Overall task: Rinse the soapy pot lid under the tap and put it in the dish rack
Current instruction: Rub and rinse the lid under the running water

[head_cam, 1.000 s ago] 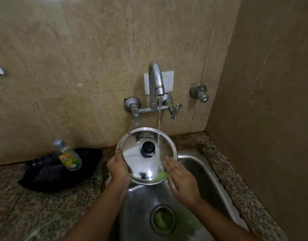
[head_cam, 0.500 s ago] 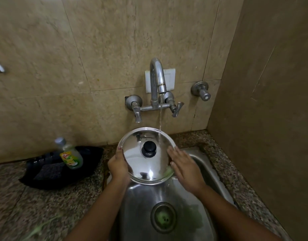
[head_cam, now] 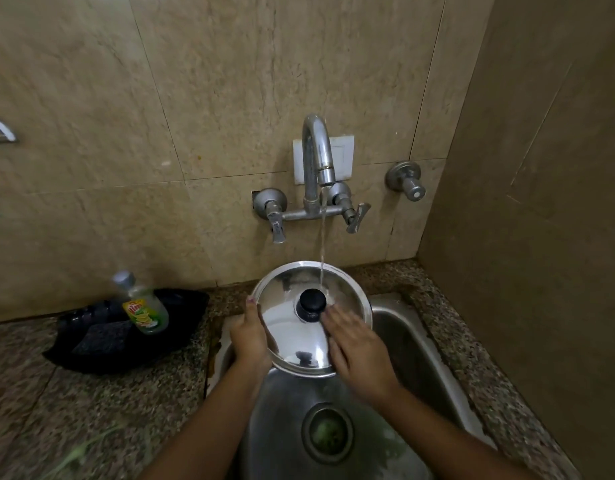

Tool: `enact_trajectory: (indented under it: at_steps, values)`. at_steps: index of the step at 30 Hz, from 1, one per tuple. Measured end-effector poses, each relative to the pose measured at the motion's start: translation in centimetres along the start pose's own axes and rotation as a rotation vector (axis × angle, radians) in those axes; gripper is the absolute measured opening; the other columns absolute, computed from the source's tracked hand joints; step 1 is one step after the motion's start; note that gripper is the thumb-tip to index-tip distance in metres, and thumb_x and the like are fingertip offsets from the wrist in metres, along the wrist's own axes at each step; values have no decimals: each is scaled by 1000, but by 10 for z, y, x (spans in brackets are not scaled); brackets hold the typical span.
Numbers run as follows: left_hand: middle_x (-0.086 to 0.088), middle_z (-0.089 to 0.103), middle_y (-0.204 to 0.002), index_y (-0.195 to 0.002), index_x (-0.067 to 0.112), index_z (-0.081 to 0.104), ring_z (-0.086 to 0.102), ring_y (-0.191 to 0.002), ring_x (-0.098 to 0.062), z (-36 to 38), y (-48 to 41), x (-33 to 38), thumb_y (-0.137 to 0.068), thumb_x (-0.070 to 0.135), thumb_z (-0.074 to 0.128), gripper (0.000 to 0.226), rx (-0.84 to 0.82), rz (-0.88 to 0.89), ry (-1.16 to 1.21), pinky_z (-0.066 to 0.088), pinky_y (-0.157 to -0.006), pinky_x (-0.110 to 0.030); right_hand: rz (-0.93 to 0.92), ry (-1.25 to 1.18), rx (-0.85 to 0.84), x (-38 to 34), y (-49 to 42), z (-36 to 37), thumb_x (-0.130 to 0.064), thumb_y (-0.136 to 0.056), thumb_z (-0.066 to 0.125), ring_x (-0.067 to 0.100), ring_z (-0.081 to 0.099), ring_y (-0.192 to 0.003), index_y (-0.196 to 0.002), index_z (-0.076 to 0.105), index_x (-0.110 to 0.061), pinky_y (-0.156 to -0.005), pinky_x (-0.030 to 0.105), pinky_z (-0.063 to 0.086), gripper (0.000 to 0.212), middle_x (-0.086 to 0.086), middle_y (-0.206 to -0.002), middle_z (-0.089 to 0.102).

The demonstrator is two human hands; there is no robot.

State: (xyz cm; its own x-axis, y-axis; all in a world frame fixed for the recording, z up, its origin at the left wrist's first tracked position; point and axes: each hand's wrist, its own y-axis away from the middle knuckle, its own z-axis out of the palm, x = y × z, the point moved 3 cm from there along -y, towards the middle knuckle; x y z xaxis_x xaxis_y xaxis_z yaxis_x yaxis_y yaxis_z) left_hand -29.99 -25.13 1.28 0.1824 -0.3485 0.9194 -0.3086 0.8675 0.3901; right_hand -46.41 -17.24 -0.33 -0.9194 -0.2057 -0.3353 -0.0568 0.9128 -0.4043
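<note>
A round steel pot lid (head_cam: 292, 337) with a black knob (head_cam: 311, 303) is held tilted over the sink, top side facing me. Water runs from the tap (head_cam: 316, 157) in a thin stream and lands on the lid just right of the knob. My left hand (head_cam: 250, 336) grips the lid's left rim. My right hand (head_cam: 358, 348) lies flat with fingers spread on the lid's right side, fingertips near the knob. No dish rack is in view.
The steel sink (head_cam: 413, 344) has a drain (head_cam: 328, 433) with greenish residue around it. A dish soap bottle (head_cam: 143, 306) leans on a black tray (head_cam: 101, 344) on the granite counter at left. A tiled wall stands close on the right.
My right hand has slid from the lid's lower right edge up onto its surface toward the knob. The lid has stayed under the stream in my left hand.
</note>
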Motion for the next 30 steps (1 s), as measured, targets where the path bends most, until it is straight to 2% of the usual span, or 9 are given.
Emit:
enact_trajectory:
  at_steps: [5, 8, 11, 13, 16, 18, 21, 25, 30]
  values:
    - [-7, 58, -75, -91, 5, 58, 57, -78, -26, 4, 15, 1, -99, 38, 38, 39, 36, 33, 10, 45, -75, -33, -278, 121, 16, -20, 5, 5, -25, -88, 52, 16, 51, -128, -129, 57, -13, -106, 38, 44, 43, 6, -135, 59]
    - [-7, 65, -73, -77, 5, 63, 61, -71, -23, 7, 16, 2, -97, 42, 41, 48, -16, 49, 19, 47, -70, -30, -409, 298, -92, -53, -18, 15, -32, -80, 59, 12, 53, -125, -127, 60, -17, -116, 32, 24, 49, -1, -132, 61]
    - [-10, 69, -75, -71, 10, 66, 66, -78, -29, 4, 7, 4, -95, 39, 48, 42, -69, 84, 38, 53, -76, -35, -316, 314, -104, -73, -54, 7, -33, -83, 56, 17, 60, -113, -121, 61, -15, -116, 38, 22, 43, 2, -117, 69]
    - [-12, 68, -74, -70, 11, 66, 66, -79, -32, 0, 2, 6, -95, 38, 49, 41, -67, 101, 17, 54, -80, -40, -147, 321, -173, -63, -75, -5, -34, -91, 44, 24, 53, -123, -135, 46, -10, -116, 43, 24, 50, 11, -128, 61]
    - [-11, 65, -70, -69, 9, 64, 63, -69, -27, -5, 5, 7, -96, 36, 48, 41, -62, 111, -7, 51, -67, -32, 119, 321, -250, -31, -90, -15, -44, -95, 28, 28, 37, -136, -143, 35, -12, -118, 46, 17, 59, 15, -145, 45]
    - [-10, 65, -69, -70, 9, 64, 62, -65, -25, -5, 6, 3, -96, 36, 47, 42, -60, 116, -12, 49, -60, -28, 122, 309, -278, -30, -90, -13, -43, -96, 26, 27, 33, -139, -145, 33, -12, -119, 47, 12, 58, 13, -149, 41]
    - [-14, 69, -76, -74, 8, 68, 65, -70, -26, -1, 6, 0, -96, 36, 48, 42, -103, 125, -9, 53, -70, -33, -129, 251, -276, -60, -77, -1, -32, -96, 31, 22, 32, -141, -145, 34, -12, -119, 46, 5, 53, 8, -151, 40]
    - [-8, 69, -73, -75, 7, 68, 65, -70, -21, -1, 7, -4, -97, 35, 48, 40, -135, 86, 47, 51, -66, -27, -372, 208, -185, -70, -37, 11, -33, -92, 30, 21, 46, -133, -136, 49, -9, -117, 34, 12, 54, 8, -141, 53]
    - [-20, 70, -91, -73, 7, 63, 65, -81, -33, -14, -13, -7, -93, 42, 51, 42, -63, -26, 15, 55, -83, -42, -602, 19, -345, -30, 8, -1, -39, -100, 39, 10, 18, -146, -146, 35, -23, -119, 32, 13, 49, -6, -155, 32]
